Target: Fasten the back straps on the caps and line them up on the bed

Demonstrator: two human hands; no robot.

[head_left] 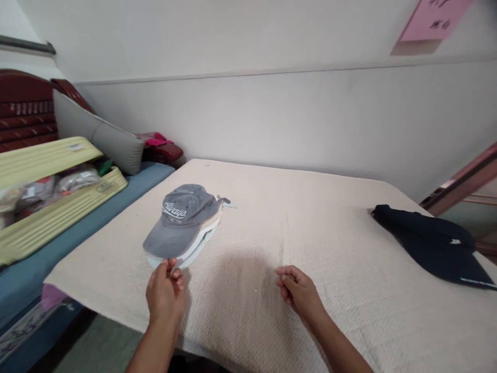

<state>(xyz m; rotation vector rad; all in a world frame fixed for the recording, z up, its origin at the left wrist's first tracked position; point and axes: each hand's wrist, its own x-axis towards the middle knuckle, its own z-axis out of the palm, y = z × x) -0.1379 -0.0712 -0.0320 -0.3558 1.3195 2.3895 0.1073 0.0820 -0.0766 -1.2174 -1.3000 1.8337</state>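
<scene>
On the left part of the table lies a small stack of baseball caps. On top is a grey-blue cap (191, 215) with white lettering, its brim toward me. White and pale blue brims (196, 255) show beneath it; how many caps are stacked I cannot tell. My left hand (166, 292) is closed at the front edge of the stack, thumb and fingers pinched at the lowest pale brim. Right of the stack, my right hand (297, 290) hovers low over the cloth with its fingers curled together and nothing visible in them.
A dark navy cap (430, 241) lies at the table's right side. Cream textured cloth (279, 207) covers the table, which meets a white wall. At left, a yellow-green container (104, 189) of bagged items and a grey cushion (104, 134) rest on a blue surface.
</scene>
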